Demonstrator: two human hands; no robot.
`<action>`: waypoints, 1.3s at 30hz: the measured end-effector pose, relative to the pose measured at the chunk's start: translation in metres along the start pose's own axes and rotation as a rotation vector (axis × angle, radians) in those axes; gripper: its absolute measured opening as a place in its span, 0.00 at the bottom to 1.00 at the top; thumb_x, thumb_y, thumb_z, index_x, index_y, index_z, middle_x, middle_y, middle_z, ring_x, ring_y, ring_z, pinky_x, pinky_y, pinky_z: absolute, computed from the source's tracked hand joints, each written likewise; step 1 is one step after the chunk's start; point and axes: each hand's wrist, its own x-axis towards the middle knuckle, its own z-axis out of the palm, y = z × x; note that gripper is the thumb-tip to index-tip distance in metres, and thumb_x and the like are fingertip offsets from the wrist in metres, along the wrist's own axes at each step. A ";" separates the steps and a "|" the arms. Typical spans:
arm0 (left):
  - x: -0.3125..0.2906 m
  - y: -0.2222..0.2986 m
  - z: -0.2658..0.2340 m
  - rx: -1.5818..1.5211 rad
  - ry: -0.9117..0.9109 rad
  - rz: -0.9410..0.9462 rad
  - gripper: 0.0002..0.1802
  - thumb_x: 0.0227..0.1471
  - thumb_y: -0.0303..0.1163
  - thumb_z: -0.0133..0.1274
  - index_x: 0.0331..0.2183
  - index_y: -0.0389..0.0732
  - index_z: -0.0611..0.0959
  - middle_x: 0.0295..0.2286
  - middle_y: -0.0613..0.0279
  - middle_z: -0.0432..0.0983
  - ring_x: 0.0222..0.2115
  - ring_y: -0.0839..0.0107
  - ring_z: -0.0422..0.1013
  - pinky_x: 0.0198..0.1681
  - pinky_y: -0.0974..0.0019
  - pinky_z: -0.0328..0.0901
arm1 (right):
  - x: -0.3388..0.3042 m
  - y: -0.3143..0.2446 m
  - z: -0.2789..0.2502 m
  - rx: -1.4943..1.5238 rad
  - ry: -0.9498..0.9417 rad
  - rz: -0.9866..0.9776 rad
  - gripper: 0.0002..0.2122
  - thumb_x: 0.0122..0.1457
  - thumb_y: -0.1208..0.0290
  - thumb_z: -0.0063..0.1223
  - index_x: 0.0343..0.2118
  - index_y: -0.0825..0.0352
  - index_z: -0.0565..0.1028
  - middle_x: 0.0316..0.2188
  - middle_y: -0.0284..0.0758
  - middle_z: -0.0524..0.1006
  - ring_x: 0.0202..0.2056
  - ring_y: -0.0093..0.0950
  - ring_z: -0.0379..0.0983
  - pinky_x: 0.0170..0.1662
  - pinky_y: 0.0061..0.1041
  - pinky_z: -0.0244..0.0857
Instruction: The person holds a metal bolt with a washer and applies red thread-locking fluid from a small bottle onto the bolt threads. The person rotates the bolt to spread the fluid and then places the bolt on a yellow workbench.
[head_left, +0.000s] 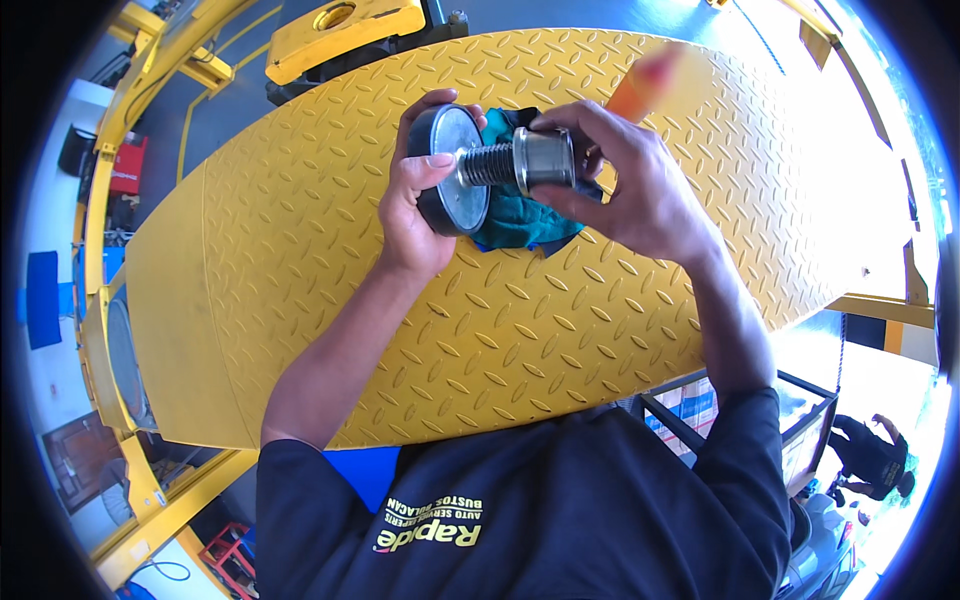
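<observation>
My left hand is closed round the black-rimmed edge of a round metal lift pad, its thumb lying on the pad's grey face. A threaded shaft runs from the middle of the pad to a shiny metal collar. That collar is gripped by my right hand, with fingers above and thumb below. The whole piece is held sideways above a dark teal cloth, which lies crumpled on a yellow diamond-plate surface. Just beyond my right hand stands an orange object, partly blurred.
A yellow block with a round hole sits past the far edge of the plate. Yellow frame beams rise at the left. Near the lower right is a dark-framed rack. Another person is farther off at the right.
</observation>
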 end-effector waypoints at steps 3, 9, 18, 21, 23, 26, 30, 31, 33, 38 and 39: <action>0.001 0.003 0.001 -0.063 0.001 -0.036 0.41 0.52 0.39 0.56 0.66 0.40 0.70 0.54 0.48 0.76 0.57 0.60 0.73 0.66 0.56 0.68 | 0.005 0.008 0.004 -0.424 0.148 -0.448 0.23 0.61 0.65 0.77 0.57 0.64 0.78 0.48 0.42 0.81 0.48 0.40 0.82 0.51 0.41 0.77; 0.000 -0.001 0.001 0.052 -0.038 -0.009 0.41 0.52 0.38 0.57 0.66 0.40 0.70 0.54 0.50 0.76 0.57 0.61 0.73 0.67 0.57 0.67 | -0.002 -0.004 0.003 0.161 0.037 0.229 0.21 0.68 0.62 0.71 0.57 0.66 0.77 0.37 0.38 0.83 0.38 0.34 0.82 0.44 0.35 0.75; 0.000 -0.002 -0.006 0.060 0.012 -0.014 0.42 0.56 0.45 0.53 0.68 0.39 0.68 0.57 0.44 0.75 0.61 0.56 0.72 0.68 0.52 0.67 | 0.000 -0.011 0.007 0.003 0.174 -0.104 0.23 0.63 0.66 0.76 0.57 0.65 0.78 0.52 0.42 0.80 0.51 0.36 0.80 0.50 0.41 0.77; -0.002 -0.002 -0.001 0.158 -0.001 0.016 0.41 0.56 0.45 0.53 0.68 0.38 0.69 0.57 0.44 0.75 0.61 0.56 0.72 0.68 0.52 0.66 | -0.001 0.001 0.006 0.215 0.081 0.250 0.23 0.68 0.58 0.72 0.58 0.66 0.78 0.44 0.42 0.83 0.47 0.34 0.84 0.46 0.38 0.79; -0.003 -0.004 -0.002 0.172 -0.008 0.033 0.40 0.56 0.44 0.53 0.67 0.39 0.69 0.57 0.45 0.75 0.61 0.57 0.72 0.68 0.52 0.66 | 0.002 0.006 -0.005 0.371 -0.172 0.490 0.22 0.70 0.56 0.70 0.58 0.66 0.78 0.41 0.42 0.84 0.45 0.34 0.84 0.45 0.37 0.79; -0.003 -0.003 -0.003 0.118 -0.007 0.023 0.40 0.56 0.43 0.53 0.67 0.39 0.69 0.56 0.46 0.75 0.61 0.57 0.72 0.68 0.53 0.66 | 0.004 0.003 -0.003 -0.031 0.010 -0.038 0.21 0.65 0.63 0.74 0.57 0.64 0.79 0.50 0.41 0.82 0.49 0.34 0.82 0.48 0.36 0.79; -0.002 -0.001 -0.005 0.051 0.012 -0.003 0.39 0.57 0.43 0.52 0.67 0.39 0.69 0.57 0.46 0.75 0.61 0.57 0.71 0.68 0.53 0.66 | 0.005 0.000 0.005 0.033 0.137 -0.137 0.24 0.61 0.68 0.78 0.57 0.64 0.79 0.53 0.39 0.81 0.50 0.33 0.81 0.48 0.34 0.78; -0.003 -0.001 -0.005 0.064 0.016 -0.005 0.39 0.57 0.42 0.52 0.67 0.39 0.69 0.57 0.45 0.75 0.61 0.57 0.71 0.68 0.53 0.66 | 0.005 -0.002 0.008 0.130 0.165 -0.056 0.24 0.61 0.68 0.77 0.58 0.65 0.79 0.50 0.39 0.83 0.48 0.32 0.82 0.48 0.34 0.78; -0.003 -0.004 -0.005 0.111 0.000 0.026 0.39 0.57 0.42 0.51 0.67 0.39 0.69 0.57 0.45 0.75 0.62 0.57 0.71 0.68 0.52 0.65 | 0.002 0.006 -0.001 0.273 -0.024 0.251 0.24 0.61 0.68 0.78 0.58 0.65 0.79 0.45 0.37 0.85 0.42 0.31 0.82 0.45 0.32 0.77; -0.004 -0.001 -0.001 0.033 0.005 0.019 0.38 0.53 0.38 0.55 0.66 0.41 0.72 0.53 0.50 0.75 0.58 0.63 0.72 0.67 0.57 0.66 | -0.001 0.004 0.005 0.128 0.038 0.123 0.23 0.60 0.65 0.79 0.54 0.66 0.80 0.36 0.35 0.86 0.33 0.28 0.81 0.40 0.29 0.76; -0.004 -0.001 -0.003 0.051 0.004 0.021 0.39 0.54 0.40 0.54 0.67 0.40 0.71 0.56 0.46 0.75 0.60 0.58 0.71 0.68 0.54 0.66 | 0.000 0.004 0.005 0.134 0.058 0.090 0.23 0.60 0.65 0.79 0.54 0.66 0.81 0.37 0.35 0.86 0.33 0.28 0.82 0.40 0.30 0.76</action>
